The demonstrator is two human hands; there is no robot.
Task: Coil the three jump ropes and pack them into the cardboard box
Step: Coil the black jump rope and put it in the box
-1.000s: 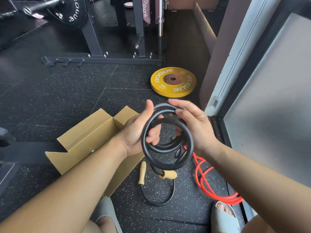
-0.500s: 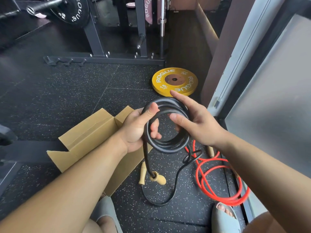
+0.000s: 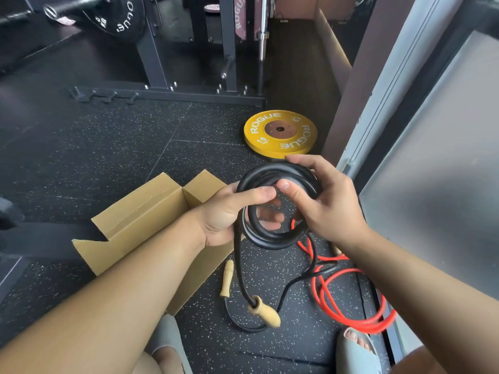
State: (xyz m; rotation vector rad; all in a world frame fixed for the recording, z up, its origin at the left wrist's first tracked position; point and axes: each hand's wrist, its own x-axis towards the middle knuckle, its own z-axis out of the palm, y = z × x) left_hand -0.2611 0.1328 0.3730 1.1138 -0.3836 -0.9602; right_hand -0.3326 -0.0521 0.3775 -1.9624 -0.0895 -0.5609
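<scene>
A thick black jump rope (image 3: 270,236) is wound into a coil held in front of me above the floor. My left hand (image 3: 229,211) grips the coil's left side, thumb across the top strands. My right hand (image 3: 321,203) holds its right side, fingers over the top and thumb pressed inside. One black strand hangs down to a wooden handle (image 3: 266,314) dangling near the floor. A second wooden handle (image 3: 226,278) lies on the floor. A red jump rope (image 3: 345,300) lies loosely looped on the floor at the right. The open cardboard box (image 3: 140,220) sits at the left, partly behind my left arm.
A yellow weight plate (image 3: 280,133) lies flat beyond my hands. A black rack base (image 3: 167,93) with a barbell stands further back. A wall and frosted glass panel (image 3: 432,171) close off the right side. My sandalled feet (image 3: 356,349) are at the bottom edge.
Both hands have turned the black coil and added to it. More of the red rope shows on the floor. The dangling handle has swung slightly to the right.
</scene>
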